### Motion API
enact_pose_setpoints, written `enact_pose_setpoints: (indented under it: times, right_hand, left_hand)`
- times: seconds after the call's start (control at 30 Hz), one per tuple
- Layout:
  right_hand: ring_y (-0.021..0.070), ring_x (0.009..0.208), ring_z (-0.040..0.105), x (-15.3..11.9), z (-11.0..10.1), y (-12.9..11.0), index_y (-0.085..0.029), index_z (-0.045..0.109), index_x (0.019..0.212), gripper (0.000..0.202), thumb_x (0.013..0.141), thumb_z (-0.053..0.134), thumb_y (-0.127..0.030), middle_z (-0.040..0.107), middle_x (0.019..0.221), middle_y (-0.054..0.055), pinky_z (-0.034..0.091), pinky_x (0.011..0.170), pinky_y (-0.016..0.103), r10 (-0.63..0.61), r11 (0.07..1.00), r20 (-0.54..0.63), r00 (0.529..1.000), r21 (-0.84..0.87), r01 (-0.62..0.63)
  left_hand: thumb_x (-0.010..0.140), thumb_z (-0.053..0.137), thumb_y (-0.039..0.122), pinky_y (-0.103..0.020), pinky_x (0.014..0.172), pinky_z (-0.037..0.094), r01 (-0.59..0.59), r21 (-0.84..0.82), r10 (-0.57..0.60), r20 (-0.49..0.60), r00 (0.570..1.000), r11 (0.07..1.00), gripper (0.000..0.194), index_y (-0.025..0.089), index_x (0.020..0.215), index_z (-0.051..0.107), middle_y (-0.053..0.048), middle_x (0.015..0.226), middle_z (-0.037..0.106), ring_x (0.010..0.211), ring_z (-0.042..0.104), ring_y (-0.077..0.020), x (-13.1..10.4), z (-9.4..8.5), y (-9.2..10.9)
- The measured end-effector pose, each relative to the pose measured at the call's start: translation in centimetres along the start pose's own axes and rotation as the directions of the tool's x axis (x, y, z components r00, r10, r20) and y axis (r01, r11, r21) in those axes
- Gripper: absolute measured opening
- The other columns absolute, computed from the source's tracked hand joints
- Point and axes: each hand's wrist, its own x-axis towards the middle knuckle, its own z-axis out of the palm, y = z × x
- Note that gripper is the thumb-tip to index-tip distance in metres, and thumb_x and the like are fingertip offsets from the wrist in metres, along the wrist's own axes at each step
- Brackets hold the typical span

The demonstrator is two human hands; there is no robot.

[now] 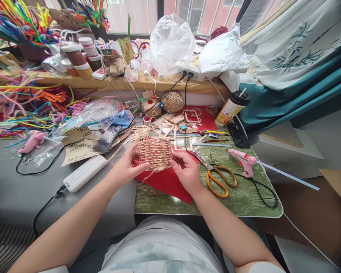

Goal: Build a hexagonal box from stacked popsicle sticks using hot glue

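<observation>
Between my two hands is a small woven panel (155, 154) of tan twine wound in rows over sticks. My left hand (127, 165) grips its left edge, thumb in front and fingers behind. The right edge is pinched by my right hand (186, 168), whose fingertips are partly hidden. A loose twine end hangs from the panel's lower side. Beneath it lies a red sheet (170, 185) on the green board (165, 206). Scissors with orange handles (220, 180) rest just right of my right hand.
Wooden craft sticks (167, 125) and a twine ball (173, 101) lie behind the panel. At right are a pink glue gun (246, 161) and a lidded drink cup (233, 108). A white power strip (85, 173), cords and another glue gun (32, 141) occupy the left.
</observation>
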Motion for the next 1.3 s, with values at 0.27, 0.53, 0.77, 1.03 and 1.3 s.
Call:
enact_pose_setpoints:
  times: [0.27,0.53,0.77,1.03,1.3]
  right_hand:
    - [0.0241,0.106,0.074,-0.7,-0.4,0.5,-0.025,0.073,0.129,0.033,0.101,0.072,-0.042,0.075,0.121,0.011,0.063,0.099,0.044,0.007,0.999,0.003,1.0,0.04,-0.007]
    - [0.0237,0.102,0.072,-1.0,-0.6,0.2,-0.028,0.072,0.127,0.029,0.101,0.07,-0.041,0.074,0.12,0.01,0.063,0.096,0.044,-0.031,0.998,0.054,0.998,-0.049,0.034]
    - [0.0225,0.097,0.071,-1.1,-0.3,0.5,-0.026,0.07,0.118,0.022,0.101,0.071,-0.04,0.073,0.11,0.009,0.062,0.091,0.041,-0.01,1.0,0.013,1.0,-0.021,0.011]
    - [0.0234,0.096,0.072,-1.1,-0.6,-0.2,-0.028,0.072,0.101,0.003,0.1,0.071,-0.031,0.073,0.098,0.006,0.061,0.091,0.042,-0.18,0.976,-0.028,0.983,-0.128,0.175]
    - [0.0201,0.094,0.072,-1.1,-0.8,-0.2,-0.029,0.075,0.108,0.019,0.095,0.076,-0.014,0.074,0.102,0.004,0.061,0.088,0.04,-0.34,0.925,-0.001,0.94,-0.178,0.335]
  left_hand:
    - [0.09,0.076,0.061,-0.049,0.111,0.058,0.087,0.015,-0.088,0.091,0.992,0.996,0.093,0.028,0.165,0.032,-0.017,0.157,0.055,0.137,0.064,-0.0352,-0.1,-0.1,-0.7]
    - [0.078,0.088,0.061,-0.067,0.136,0.021,-0.156,0.31,0.185,-0.063,0.981,0.938,0.118,0.035,0.17,0.019,-0.011,0.18,0.016,0.168,0.016,-0.0407,0.0,-1.5,0.7]
    - [0.089,0.079,0.051,-0.049,0.132,0.04,-0.3,0.393,0.273,0.123,0.954,0.87,0.085,0.036,0.162,0.039,-0.006,0.166,0.048,0.155,0.047,-0.0316,0.7,-2.5,3.4]
    - [0.089,0.079,0.04,-0.045,0.131,0.04,-0.252,0.297,0.209,0.17,0.963,0.921,0.075,0.033,0.156,0.046,-0.007,0.162,0.05,0.152,0.048,-0.0294,1.5,-2.1,3.0]
    - [0.088,0.079,0.037,-0.049,0.131,0.04,-0.195,0.235,0.169,0.124,0.978,0.952,0.07,0.032,0.152,0.05,-0.009,0.159,0.052,0.15,0.049,-0.0299,1.0,-1.5,3.4]
